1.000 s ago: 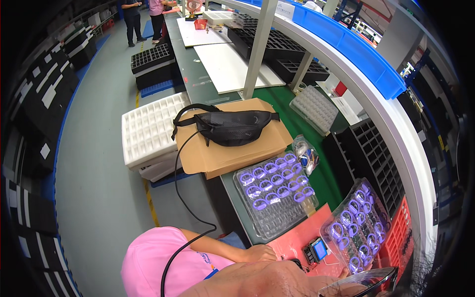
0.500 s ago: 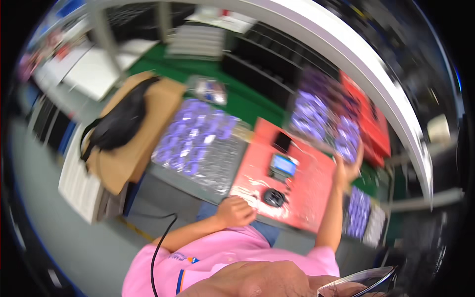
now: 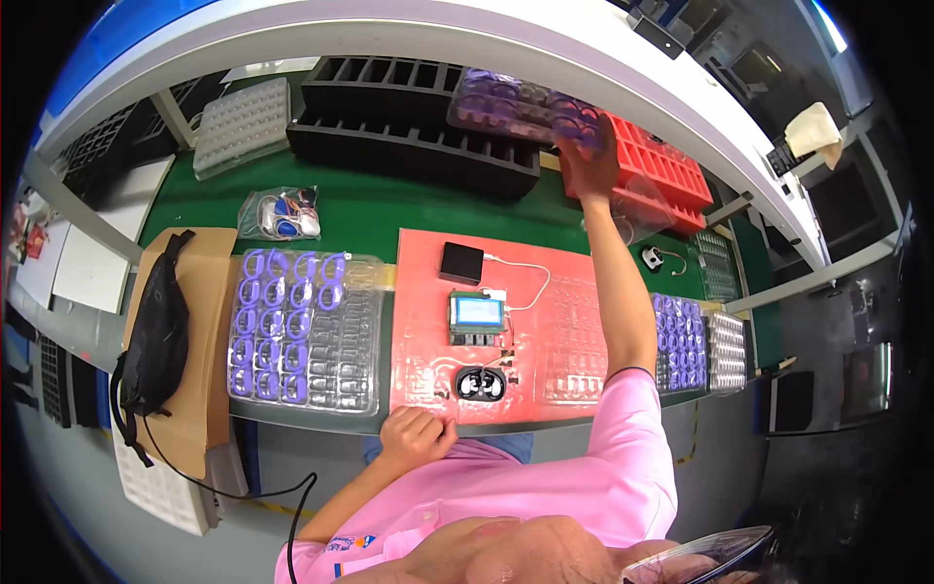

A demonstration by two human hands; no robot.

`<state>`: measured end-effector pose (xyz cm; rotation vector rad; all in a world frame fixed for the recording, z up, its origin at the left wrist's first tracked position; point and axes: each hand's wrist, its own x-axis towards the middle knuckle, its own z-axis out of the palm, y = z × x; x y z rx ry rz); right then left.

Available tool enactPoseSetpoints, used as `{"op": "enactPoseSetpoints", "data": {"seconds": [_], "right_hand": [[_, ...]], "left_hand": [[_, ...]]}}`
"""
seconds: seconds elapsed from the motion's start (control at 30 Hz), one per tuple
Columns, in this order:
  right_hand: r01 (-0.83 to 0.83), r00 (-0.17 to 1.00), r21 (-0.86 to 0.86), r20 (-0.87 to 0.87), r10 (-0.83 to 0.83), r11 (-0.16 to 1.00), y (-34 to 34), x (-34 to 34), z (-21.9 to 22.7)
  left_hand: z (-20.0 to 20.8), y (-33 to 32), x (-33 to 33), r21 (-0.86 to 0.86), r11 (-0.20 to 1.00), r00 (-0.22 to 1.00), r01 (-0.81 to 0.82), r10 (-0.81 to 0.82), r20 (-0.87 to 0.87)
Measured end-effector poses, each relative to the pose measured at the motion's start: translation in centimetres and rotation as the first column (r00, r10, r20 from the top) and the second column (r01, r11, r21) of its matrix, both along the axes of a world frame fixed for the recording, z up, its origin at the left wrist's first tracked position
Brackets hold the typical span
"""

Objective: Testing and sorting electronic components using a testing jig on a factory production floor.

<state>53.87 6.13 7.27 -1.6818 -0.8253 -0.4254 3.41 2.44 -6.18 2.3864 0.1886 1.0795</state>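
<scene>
At the far side of the bench, my right hand [image 3: 588,167] grips the right end of a clear plastic tray [image 3: 530,125] with purple ring-shaped parts in it. The tray is raised near the underside of the white shelf, which hides part of it. My left hand [image 3: 416,434] rests as a loose fist at the front edge, with nothing visible in it. Just beyond it on the red mat [image 3: 418,321] are a black oval fixture [image 3: 481,383], a small device with a lit blue screen [image 3: 478,310] and a black box [image 3: 461,261] with a white cable.
Left of the mat is a clear tray [image 3: 352,350] partly filled with purple rings. A black pouch [image 3: 161,326] lies on cardboard [image 3: 209,292]. Black slotted racks [image 3: 409,146] and red slotted trays [image 3: 662,170] stand at the back. A white shelf [image 3: 409,34] overhangs the bench.
My right hand has carried the clear tray farther away and leftward, under the shelf. The head view has turned and sharpened. My left hand remains a fist at the front edge.
</scene>
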Motion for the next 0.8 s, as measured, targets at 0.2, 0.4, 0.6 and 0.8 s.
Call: {"op": "enactPoseSetpoints", "data": {"seconds": [0.2,0.4,0.6,0.8], "right_hand": [[-0.007,1.000,0.061,0.024,0.006,0.998,7.4,5.1,-2.1],[0.016,0.990,-0.138,0.138,0.003,0.990,10.1,9.8,-3.2],[-0.095,0.989,-0.315,0.077,0.125,0.944,10.7,5.2,-1.9],[0.381,0.542,-0.263,0.840,0.016,0.887,8.2,13.9,-3.6]], "left_hand": [[0.3,0.3,0.4,0.022,1.000,0.999,0.000,0.001,-0.042],[0.5,0.3,0.5,0.029,0.999,0.996,0.022,-0.020,-0.084],[0.4,-0.2,-0.3,0.021,1.000,0.989,-0.021,0.024,-0.144],[0.5,0.7,0.2,0.024,0.999,0.998,0.023,-0.022,-0.057]]}}
